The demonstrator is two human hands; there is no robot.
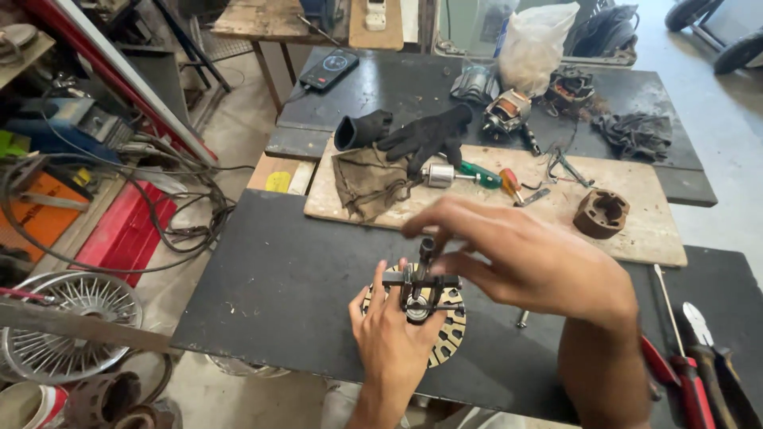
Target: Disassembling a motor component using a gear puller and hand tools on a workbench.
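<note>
A round, slotted metal disc (450, 338) lies on the dark bench top (278, 294) near its front edge. A small black puller tool (420, 281) stands on the disc's centre. My left hand (391, 338) reaches up from below and grips the puller's crossbar and legs. My right hand (520, 254) comes in from the right, with fingertips pinched on the top of the puller's centre screw. A loose bolt (522, 318) lies on the bench just right of the disc.
A wooden board (636, 222) behind carries a rag, a black glove (425, 135), a small rotor (439, 175), screwdrivers and a brown stator (601, 213). Pliers and a red-handled screwdriver (685, 361) lie at the right. Cables and a spoked wheel (67, 322) sit left.
</note>
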